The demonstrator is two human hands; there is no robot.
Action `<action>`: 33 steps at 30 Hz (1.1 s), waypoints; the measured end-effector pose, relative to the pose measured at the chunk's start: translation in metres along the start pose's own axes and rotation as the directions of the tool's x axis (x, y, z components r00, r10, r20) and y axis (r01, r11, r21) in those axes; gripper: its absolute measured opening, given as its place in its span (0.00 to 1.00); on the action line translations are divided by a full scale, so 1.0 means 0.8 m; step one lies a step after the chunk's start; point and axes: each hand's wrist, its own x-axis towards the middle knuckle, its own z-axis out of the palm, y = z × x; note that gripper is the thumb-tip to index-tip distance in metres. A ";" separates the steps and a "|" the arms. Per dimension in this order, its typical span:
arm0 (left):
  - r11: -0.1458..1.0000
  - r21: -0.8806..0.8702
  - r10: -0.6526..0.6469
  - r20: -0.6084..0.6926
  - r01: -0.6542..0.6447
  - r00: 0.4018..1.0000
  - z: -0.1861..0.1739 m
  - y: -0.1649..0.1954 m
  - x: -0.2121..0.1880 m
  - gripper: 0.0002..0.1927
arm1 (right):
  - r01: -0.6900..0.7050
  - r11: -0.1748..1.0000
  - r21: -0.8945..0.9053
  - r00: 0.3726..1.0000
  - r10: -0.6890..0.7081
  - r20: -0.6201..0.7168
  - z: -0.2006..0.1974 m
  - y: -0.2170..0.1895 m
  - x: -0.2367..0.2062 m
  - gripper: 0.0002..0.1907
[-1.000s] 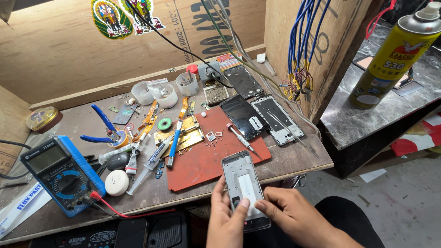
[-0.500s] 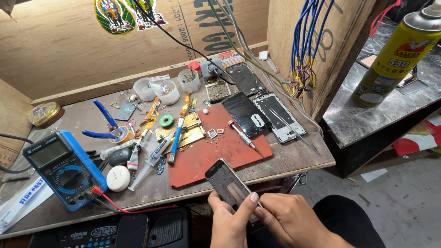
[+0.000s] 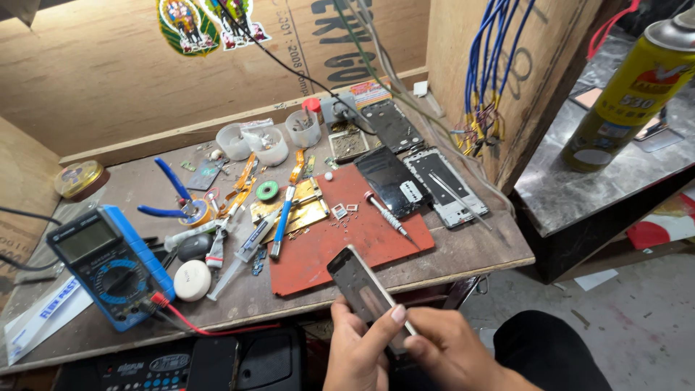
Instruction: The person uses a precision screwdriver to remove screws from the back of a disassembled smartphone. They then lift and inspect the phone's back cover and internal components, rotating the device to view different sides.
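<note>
My left hand (image 3: 356, 352) and my right hand (image 3: 443, 346) both grip a slim phone body (image 3: 360, 284) at its lower end, just below the workbench's front edge. The phone is tilted, its dark glossy face turned up and to the left. My left thumb lies along its left side; my right fingers pinch its right edge. Right above the phone lies a red work mat (image 3: 347, 235) with small metal parts and a red-handled screwdriver (image 3: 384, 212).
A blue multimeter (image 3: 108, 261) with a red lead sits at the left. Blue pliers (image 3: 174, 199), a syringe, tweezers, small plastic cups (image 3: 264, 141) and several dismantled phone frames (image 3: 441, 185) litter the wooden bench. A yellow spray can (image 3: 626, 94) stands on a dark shelf at the right.
The phone showed its open back with a white part a second ago; it has been flipped over and tilted, and now its dark face is up. Both hands shifted slightly down.
</note>
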 end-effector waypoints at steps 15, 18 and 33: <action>0.999 -0.045 -0.024 -0.200 0.015 0.980 0.029 0.016 -0.008 0.44 | -0.016 0.989 -0.149 0.999 0.009 -0.047 -0.025 -0.035 0.001 0.26; 0.999 -0.035 -0.004 -0.185 -0.003 0.983 0.033 0.011 -0.008 0.44 | 0.014 0.982 -0.190 0.997 -0.029 -0.076 -0.018 -0.032 0.004 0.24; 0.993 -0.009 -0.114 -0.136 0.114 0.984 0.023 0.011 -0.010 0.45 | 0.160 0.986 0.053 0.971 -0.148 -0.186 0.019 0.013 -0.006 0.29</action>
